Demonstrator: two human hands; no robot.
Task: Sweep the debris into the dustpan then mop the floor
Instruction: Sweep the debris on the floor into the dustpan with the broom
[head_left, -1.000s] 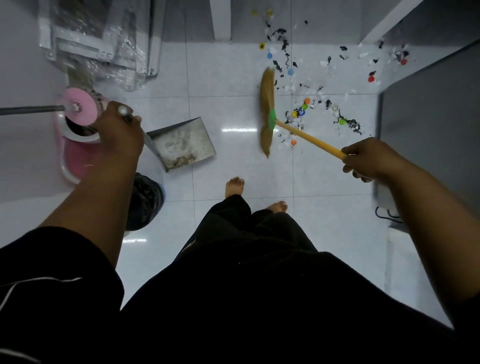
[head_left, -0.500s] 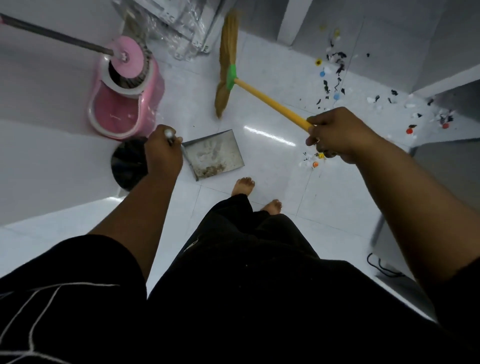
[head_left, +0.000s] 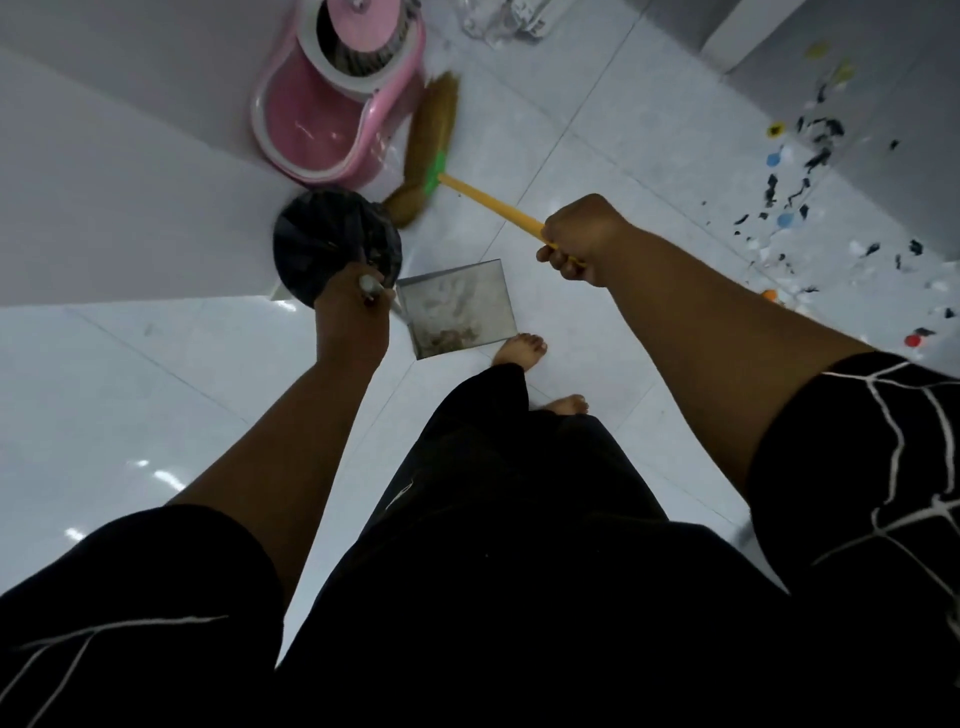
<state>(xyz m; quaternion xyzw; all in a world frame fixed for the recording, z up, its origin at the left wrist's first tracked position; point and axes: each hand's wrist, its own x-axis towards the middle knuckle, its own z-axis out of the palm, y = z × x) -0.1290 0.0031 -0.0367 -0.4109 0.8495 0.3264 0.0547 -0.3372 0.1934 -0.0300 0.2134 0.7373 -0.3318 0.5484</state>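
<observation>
My left hand (head_left: 353, 322) grips the metal handle of a grey dustpan (head_left: 457, 306), which holds a little brown dirt near its back edge and sits just ahead of my bare feet. My right hand (head_left: 582, 241) grips the yellow stick of a broom (head_left: 431, 150). Its straw head is blurred and lies next to the pink mop bucket (head_left: 332, 119). Coloured and black debris (head_left: 800, 208) is scattered over the white tiles at the far right.
A bin lined with a black bag (head_left: 332, 244) stands left of the dustpan, against a white wall. Plastic-wrapped items (head_left: 504, 21) lean at the top. A wall corner (head_left: 753, 36) rises at the upper right. My bare foot (head_left: 519, 351) touches the dustpan's corner.
The broom head has swung left, away from the debris, and now lies by the pink bucket. The view has turned left, so the debris has shifted to the right edge. Both hands keep their grips.
</observation>
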